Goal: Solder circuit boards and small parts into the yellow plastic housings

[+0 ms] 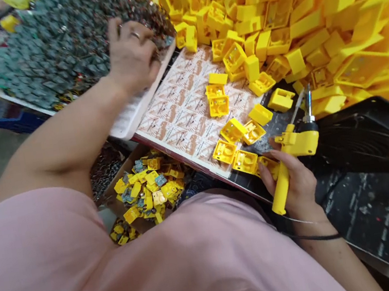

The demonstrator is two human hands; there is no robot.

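Note:
My left hand [134, 54] rests at the right edge of a big heap of small grey parts with wires [63, 43]. Its fingers are curled downward, and the tips are hidden, so what they pinch does not show. A yellow soldering gun [295, 143] with a thin metal tip is held in my right hand [298, 180], its tip pointing up and away. The thumb and fingers of that hand also come close to a small yellow plastic housing [270, 165] at the table edge. Several open yellow housings [244, 161] lie just left of it on the patterned sheet [174, 109].
A large pile of yellow housings [270, 15] covers the back right. At right stands a black bin-like object [370, 137] on the dark table [382, 214]. Below the table edge, a box [113, 190] holds yellow and grey pieces. A blue crate [1, 114] sits under the white tray [134, 118].

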